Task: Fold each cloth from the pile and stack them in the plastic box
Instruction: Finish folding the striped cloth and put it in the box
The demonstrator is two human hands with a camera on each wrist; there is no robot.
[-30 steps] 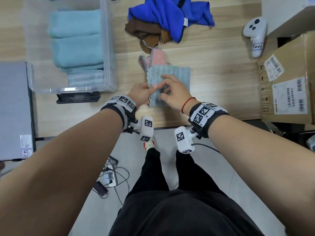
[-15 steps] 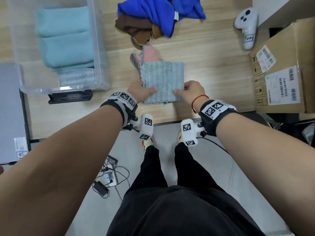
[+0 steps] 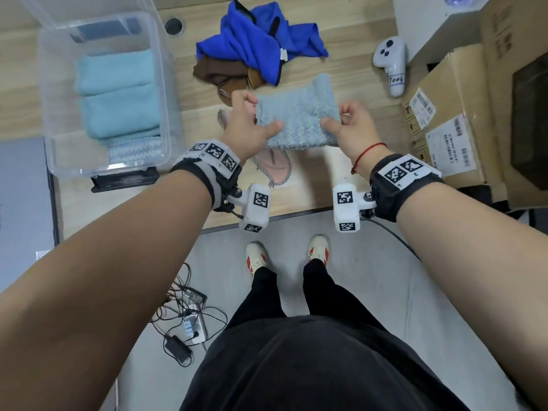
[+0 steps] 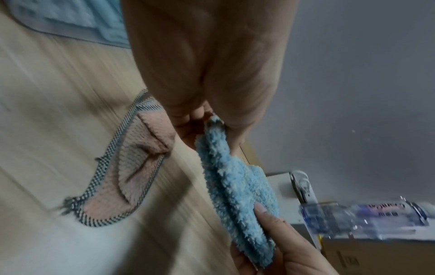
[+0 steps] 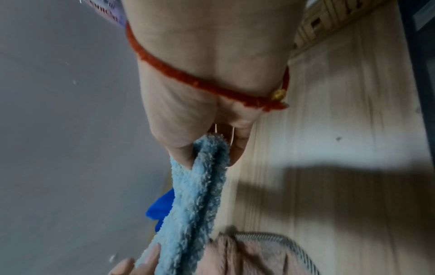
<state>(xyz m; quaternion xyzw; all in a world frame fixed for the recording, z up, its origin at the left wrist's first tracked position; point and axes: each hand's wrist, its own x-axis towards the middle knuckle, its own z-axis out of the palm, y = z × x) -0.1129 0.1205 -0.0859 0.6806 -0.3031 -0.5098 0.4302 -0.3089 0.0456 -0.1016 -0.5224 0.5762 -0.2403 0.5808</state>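
1. folded light blue cloth point(image 3: 296, 120) is lifted clear of the wooden table point(image 3: 350, 78), held between both hands above a pink cloth point(image 3: 274, 167) that lies flat near the table's front edge.
2. left hand point(image 3: 249, 126) pinches the cloth's left end, thumb on top, fingers curled beneath. right hand point(image 3: 350, 129) pinches the right end the same way. both wrist views show the doubled fleece edge clamped between thumb and fingers.
3. plastic box point(image 3: 161, 84) sits well to the left on the table and already holds a row of folded teal cloths point(image 3: 115, 96). remaining pile, a blue cloth point(image 3: 255, 51) over a brown cloth point(image 3: 216, 71), lies at the table's far side.
4. judgement: fold looks finished; the carry to the box is what remains for this piece.
5. risk: layers are only pinched at the two ends, so the middle could sag and the fold open in transit if the hands drift together or one pinch slackens.
6. risk: the box has little free room beside the teal stack; a careless drop could catch the cloth on the rim or rumple the row.
7. risk: a low carry could drag the pink cloth off the table edge.
8. writing: white controller point(image 3: 391, 66) carries a handwritten tag, reads roughly "foo6", uncertain. cardboard box point(image 3: 462, 93) has barcode shipping labels, text too small to read.
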